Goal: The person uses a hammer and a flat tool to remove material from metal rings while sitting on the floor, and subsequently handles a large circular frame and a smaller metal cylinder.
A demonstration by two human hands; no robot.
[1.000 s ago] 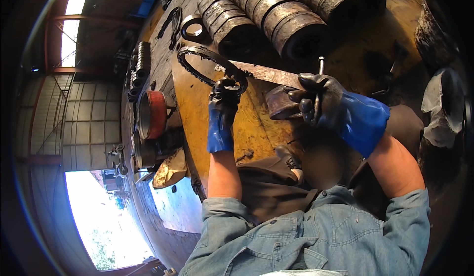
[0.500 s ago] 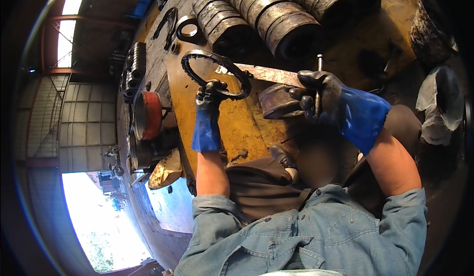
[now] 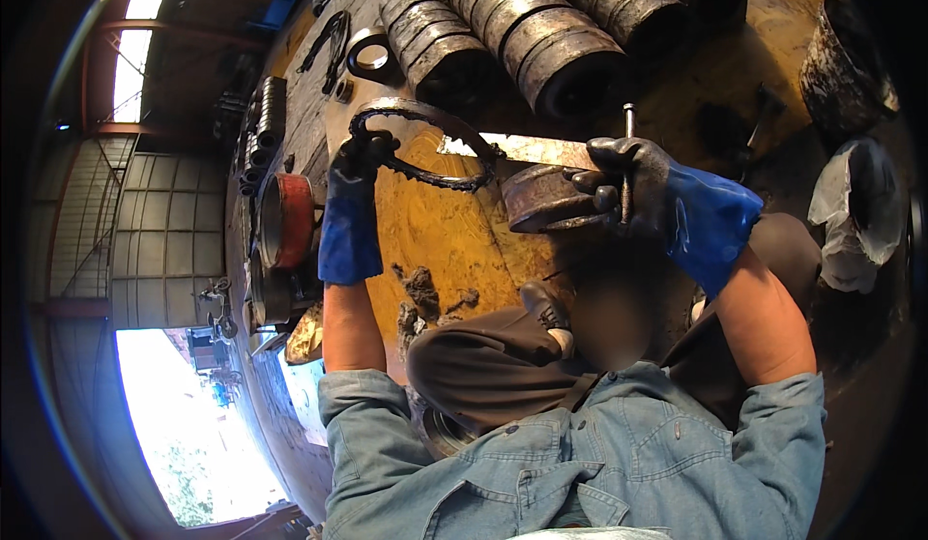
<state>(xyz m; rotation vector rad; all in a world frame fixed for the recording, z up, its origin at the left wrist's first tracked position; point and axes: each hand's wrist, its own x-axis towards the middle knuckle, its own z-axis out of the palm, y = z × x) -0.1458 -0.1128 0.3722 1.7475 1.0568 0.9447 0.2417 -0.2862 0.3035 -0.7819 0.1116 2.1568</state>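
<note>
One strip (image 3: 536, 150), long axis leftward

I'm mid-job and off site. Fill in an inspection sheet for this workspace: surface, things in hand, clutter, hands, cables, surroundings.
Surface: yellow-brown flat work surface, dark-stained, with grey crumbly lumps near the left knee.
Things in hand: dark, ragged-edged, metal-looking ring; long flat metal strip, its tip within the ring's outline, contact unclear; slim headed metal pin, upright.
Clutter: rows of ridged metal cylinders; short rusty metal cylinder below the strip; clear crumpled plastic bag at right; round red metal drum at left.
Hands: left hand, gloved, closed on the ring; right hand, gloved, closed on the strip, pin beside its fingers.
Cables: nothing seen for certain.
Surroundings: pale panelled wall and bright opening at left.
</note>
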